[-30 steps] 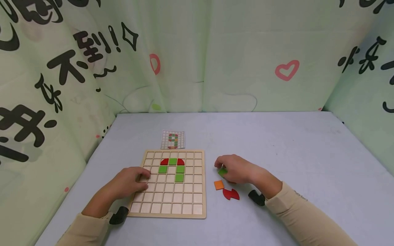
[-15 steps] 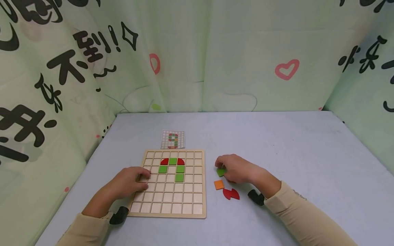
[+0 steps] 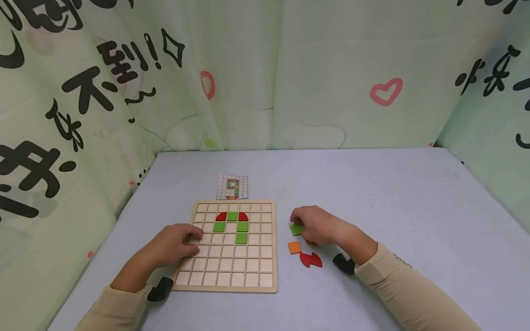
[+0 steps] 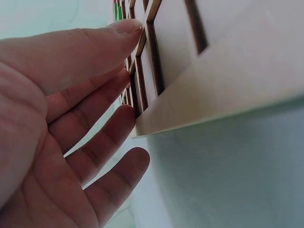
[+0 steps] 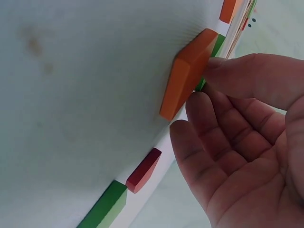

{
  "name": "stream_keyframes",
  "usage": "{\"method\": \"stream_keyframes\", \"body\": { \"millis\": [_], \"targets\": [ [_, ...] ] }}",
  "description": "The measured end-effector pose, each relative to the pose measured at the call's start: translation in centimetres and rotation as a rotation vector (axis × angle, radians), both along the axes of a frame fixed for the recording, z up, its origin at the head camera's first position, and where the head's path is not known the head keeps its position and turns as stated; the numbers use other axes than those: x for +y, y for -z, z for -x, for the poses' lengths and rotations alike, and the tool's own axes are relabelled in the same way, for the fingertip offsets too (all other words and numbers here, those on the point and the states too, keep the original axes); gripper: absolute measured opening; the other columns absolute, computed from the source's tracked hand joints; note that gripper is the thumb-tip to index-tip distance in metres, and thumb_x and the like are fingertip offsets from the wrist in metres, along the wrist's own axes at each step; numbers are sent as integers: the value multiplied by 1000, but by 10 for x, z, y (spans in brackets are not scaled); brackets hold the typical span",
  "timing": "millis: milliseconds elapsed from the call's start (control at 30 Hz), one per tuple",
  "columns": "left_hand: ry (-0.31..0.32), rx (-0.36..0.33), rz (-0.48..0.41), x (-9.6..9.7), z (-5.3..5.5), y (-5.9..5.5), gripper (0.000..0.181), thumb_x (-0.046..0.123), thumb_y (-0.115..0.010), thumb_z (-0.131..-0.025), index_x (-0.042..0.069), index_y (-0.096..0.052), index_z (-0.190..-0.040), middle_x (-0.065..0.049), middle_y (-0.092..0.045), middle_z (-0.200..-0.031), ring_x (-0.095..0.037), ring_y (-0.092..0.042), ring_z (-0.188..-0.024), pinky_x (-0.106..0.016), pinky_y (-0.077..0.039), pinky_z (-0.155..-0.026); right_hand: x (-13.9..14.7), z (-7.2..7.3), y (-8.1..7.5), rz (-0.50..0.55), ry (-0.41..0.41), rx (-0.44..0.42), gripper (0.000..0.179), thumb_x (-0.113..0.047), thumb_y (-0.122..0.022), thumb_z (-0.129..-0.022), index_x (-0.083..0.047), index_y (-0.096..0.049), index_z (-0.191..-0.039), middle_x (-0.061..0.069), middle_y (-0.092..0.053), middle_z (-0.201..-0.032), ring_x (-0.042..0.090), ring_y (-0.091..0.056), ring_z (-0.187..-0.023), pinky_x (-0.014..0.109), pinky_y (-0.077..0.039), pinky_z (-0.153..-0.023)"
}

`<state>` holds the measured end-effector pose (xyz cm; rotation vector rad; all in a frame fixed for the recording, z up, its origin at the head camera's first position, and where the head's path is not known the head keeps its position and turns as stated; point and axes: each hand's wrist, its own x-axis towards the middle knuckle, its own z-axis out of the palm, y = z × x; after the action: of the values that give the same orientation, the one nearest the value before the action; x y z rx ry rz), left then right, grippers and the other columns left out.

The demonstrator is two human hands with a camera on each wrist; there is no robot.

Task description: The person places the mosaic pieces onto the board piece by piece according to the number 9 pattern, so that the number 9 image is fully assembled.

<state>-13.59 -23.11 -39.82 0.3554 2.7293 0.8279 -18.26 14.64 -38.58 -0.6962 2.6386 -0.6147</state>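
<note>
My left hand rests at the left edge of a wooden grid board, its thumb and fingertips touching the board. In the left wrist view, the fingers lie relaxed and spread. My right hand, right of the board, pinches a green square tile low at the table, though the thumb's contact is partly hidden. From the right wrist, an orange tile stands close in front of the thumb, with the green tile behind it. Red and green tiles, including a green square, sit in the board's upper cells.
A small pattern card lies just behind the board. Nearer me than my right hand are an orange square and red curved pieces on the table. A patterned curtain surrounds the table.
The green tile at my right fingers has shifted slightly left and turned a little. My right hand has moved slightly with it. My left hand stays in place.
</note>
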Motion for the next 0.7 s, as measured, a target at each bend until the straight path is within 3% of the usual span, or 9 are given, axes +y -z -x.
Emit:
{"method": "stream_keyframes", "body": {
  "millis": [700],
  "targets": [
    [6, 4, -7, 0, -1, -1, 24, 13, -76, -87, 9, -71, -110, -5, -65, -127, -36, -50, -130, -52, -42, -103, -2, 1, 0, -28, -16, 32, 28, 4, -60, -85, 0, -65, -113, 4, -62, -100, 21, -56, -93, 35, -53, -84]
  ]
}}
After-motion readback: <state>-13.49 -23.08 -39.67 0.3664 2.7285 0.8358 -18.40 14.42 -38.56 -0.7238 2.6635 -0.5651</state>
